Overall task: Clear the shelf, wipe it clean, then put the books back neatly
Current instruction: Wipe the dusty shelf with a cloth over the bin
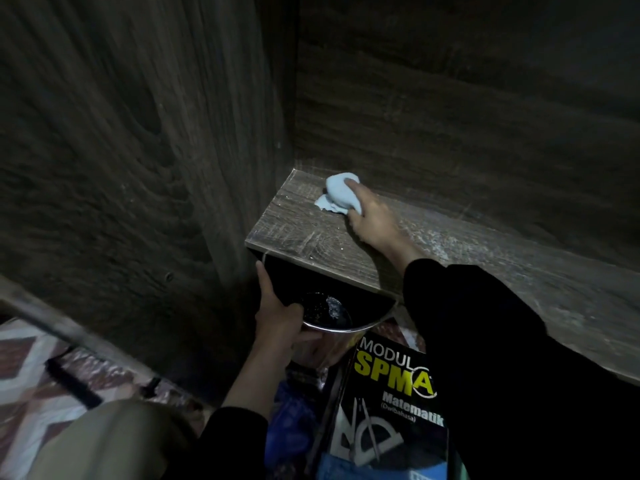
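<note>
My right hand [374,220] is squeezing the pale blue cloth [341,194] at the left end of the dark wooden shelf [304,237]; white dust [433,239] is lying rightward. My left hand [280,315] is gripping the round black bowl [363,306] below.

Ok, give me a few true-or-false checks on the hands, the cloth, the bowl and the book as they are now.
1. The right hand grips a light blue cloth on the shelf. True.
2. The left hand hangs idle. False: it holds a metal bowl just under the shelf's front edge.
3. Books stand on the shelf. False: none show on it, only pale dust streaks.
4. The Matematik book lies below the shelf. True.
</note>
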{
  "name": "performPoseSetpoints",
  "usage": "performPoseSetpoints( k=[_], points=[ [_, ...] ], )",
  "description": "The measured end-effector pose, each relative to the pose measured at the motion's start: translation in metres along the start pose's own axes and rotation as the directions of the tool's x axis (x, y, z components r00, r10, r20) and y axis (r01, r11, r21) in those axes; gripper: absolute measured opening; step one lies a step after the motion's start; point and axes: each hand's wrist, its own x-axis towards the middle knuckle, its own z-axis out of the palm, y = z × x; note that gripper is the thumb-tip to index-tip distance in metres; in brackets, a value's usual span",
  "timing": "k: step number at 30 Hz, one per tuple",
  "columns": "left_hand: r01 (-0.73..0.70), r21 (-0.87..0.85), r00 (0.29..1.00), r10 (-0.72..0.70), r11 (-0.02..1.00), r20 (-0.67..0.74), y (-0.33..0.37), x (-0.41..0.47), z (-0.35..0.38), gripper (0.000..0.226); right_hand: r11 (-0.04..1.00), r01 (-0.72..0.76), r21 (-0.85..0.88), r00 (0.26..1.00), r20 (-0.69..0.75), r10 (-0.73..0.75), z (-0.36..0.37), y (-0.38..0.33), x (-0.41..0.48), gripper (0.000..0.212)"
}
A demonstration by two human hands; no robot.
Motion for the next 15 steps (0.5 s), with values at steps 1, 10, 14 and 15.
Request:
performPoseSetpoints(
  k=[1,10,14,15],
  points=[
    [0.0,-0.003,1.0,0.0,1.0,0.001,0.0,0.0,0.0,0.098,0.999,0.012,0.03,1.0,0.027,-0.012,0.0,-0.003,-0.001,0.059],
    [-0.002,-0.011,1.0,0.001,1.0,-0.017,0.002,-0.002,0.003,0.096,0.953,0.246,0.177,0.953,0.133,-0.271,0.002,-0.024,-0.072,0.054],
    [-0.008,-0.004,1.0,0.008,1.0,-0.019,0.002,-0.003,0.002,0.096,0.921,0.246,0.302,0.944,0.139,-0.298,-0.003,-0.029,-0.1,0.051],
    [-0.01,-0.007,1.0,0.01,1.0,-0.018,0.002,-0.003,0.002,0.095,0.908,0.197,0.37,0.952,0.15,-0.268,-0.006,-0.029,-0.103,0.051]
  ],
)
